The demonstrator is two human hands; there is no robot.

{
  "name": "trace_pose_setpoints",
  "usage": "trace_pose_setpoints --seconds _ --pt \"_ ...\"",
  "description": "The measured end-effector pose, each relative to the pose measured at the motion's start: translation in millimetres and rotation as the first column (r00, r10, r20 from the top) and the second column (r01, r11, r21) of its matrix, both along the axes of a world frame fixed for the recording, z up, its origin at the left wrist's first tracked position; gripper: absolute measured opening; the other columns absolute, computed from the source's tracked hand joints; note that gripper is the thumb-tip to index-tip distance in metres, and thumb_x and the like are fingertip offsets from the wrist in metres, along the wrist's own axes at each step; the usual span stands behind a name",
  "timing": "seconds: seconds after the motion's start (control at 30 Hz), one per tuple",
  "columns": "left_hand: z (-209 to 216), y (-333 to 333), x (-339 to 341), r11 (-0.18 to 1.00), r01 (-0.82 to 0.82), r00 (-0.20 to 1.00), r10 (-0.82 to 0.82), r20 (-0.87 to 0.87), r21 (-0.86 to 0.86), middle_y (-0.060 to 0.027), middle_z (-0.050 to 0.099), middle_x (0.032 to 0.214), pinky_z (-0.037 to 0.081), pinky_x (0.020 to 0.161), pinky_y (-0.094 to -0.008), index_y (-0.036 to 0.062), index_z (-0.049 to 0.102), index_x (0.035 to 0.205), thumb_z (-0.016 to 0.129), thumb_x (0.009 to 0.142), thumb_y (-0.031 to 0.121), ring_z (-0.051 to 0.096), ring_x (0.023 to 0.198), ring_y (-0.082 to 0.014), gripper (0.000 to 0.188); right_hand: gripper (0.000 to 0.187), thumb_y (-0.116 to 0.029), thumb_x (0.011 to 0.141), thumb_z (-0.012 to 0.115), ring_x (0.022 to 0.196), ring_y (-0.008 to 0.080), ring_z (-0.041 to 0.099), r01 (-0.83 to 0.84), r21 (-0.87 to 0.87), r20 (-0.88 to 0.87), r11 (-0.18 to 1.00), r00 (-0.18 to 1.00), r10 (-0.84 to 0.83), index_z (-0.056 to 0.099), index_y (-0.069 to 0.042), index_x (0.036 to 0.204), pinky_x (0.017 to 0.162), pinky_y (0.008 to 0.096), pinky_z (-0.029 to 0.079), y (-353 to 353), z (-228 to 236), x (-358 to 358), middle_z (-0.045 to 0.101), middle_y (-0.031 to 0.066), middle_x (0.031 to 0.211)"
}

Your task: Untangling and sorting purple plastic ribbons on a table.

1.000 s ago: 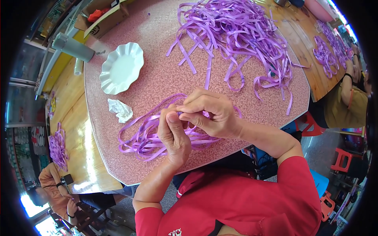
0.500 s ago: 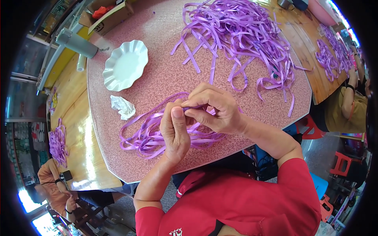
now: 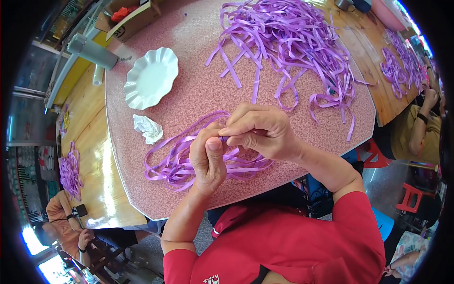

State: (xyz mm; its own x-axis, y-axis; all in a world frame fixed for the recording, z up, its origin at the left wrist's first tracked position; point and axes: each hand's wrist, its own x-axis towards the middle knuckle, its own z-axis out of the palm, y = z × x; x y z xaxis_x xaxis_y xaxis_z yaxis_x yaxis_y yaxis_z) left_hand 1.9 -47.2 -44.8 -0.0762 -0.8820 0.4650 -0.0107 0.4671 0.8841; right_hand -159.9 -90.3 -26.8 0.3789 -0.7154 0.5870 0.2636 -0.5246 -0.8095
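Observation:
Both hands meet in front of me, over a loose heap of looped purple ribbons (image 3: 175, 168) on the pink speckled table. My left hand (image 3: 207, 156) is closed, its thumb up and pressed against the fingers on a bit of purple ribbon. Right beside it, my right hand (image 3: 265, 132) pinches at the same ribbon with thumb and index finger. Only a small piece of it shows between the fingertips; the rest is hidden by the hands. Farther back lies a large tangled pile of purple ribbons (image 3: 288, 42), with several ends trailing toward me.
On the table's left are a white scalloped plate (image 3: 152, 78) and a crumpled tissue (image 3: 148, 129). A grey-green bottle (image 3: 92, 51) and a cardboard box (image 3: 134, 21) stand beyond. People sit at left and right; more ribbons (image 3: 70, 173) lie on the wooden table.
My right hand has shifted slightly right and down, its fingers straighter and lower. My left hand has moved a little left and down. At the right edge, another person's arm has moved.

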Motion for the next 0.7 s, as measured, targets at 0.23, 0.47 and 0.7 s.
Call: trace_pose_setpoints --seconds 0.23,0.47,0.7 --pt "-0.4 -3.3 1.4 0.987 -0.08 0.996 0.083 0.016 -0.139 -0.0055 0.049 0.068 0.034 0.052 -0.0291 -0.0007 0.058 0.092 0.047 0.105 0.026 0.044 0.059 -0.0141 0.032 0.016 -0.001 0.084 0.073 0.075 0.0156 0.066 0.034 -0.1 -0.044 0.994 0.998 -0.039 0.072 -0.002 0.1 0.06 0.026 0.051 -1.1 2.5 1.4 0.068 0.0094 0.089" --pt "-6.7 0.7 -2.8 0.968 -0.211 0.972 0.222 0.077 -0.133 -0.0064 0.048 0.07 0.034 0.052 -0.03 -0.0007 0.054 0.087 0.047 0.105 0.022 0.043 0.059 -0.0156 0.03 0.015 0.004 0.083 0.072 0.076 0.0198 0.068 0.152 -0.152 -0.076 0.977 0.983 -0.165 0.069 0.0 0.097 0.062 0.0288 0.054 8.6 4.5 6.7 0.067 0.0097 0.086" --pt "-4.6 5.3 -6.6 0.973 -0.231 0.971 0.229 0.072 0.008 -0.0045 0.044 0.07 0.032 0.053 -0.0281 -0.0004 0.053 0.088 0.044 0.106 0.024 0.038 0.06 -0.012 0.031 0.017 0.005 0.083 0.071 0.075 0.0203 0.068 0.198 -0.24 -0.042 0.95 0.976 -0.214 0.068 0.0 0.099 0.061 0.029 0.054 6.6 -1.2 9.4 0.067 0.011 0.088"
